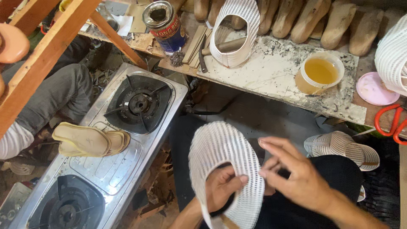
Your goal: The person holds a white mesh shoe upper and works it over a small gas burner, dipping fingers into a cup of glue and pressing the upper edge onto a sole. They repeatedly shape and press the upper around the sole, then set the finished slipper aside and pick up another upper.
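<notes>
Head view looks down on a two-burner gas stove [111,140], the largest thing here, lying at the left with a pair of tan insoles [90,140] stacked on its steel top between the burners. Behind it runs the tabletop [271,80], a stained pale slab carrying a second white mesh upper [234,32], an open tin can [164,26], a plastic cup of amber liquid [319,73], a pink lid [375,88] and red-handled scissors [392,121] at the right edge; wooden shoe lasts [313,19] line the back. Low in the middle, over the person's lap, is the white mesh shoe upper [224,169], its long axis running from upper left down toward lower right. The left hand [224,188] reaches through its opening from below, its grip closed on the mesh edge with thumb outside. The right hand [292,171] lies just to the right, fingers spread and loose, fingertips touching the mesh but clamping nothing. Both hands are on it; the left is the one grasping. A finished mesh slipper [342,147] rests beside the right wrist, apart from the work. Another person's legs [55,95] sit at far left.
</notes>
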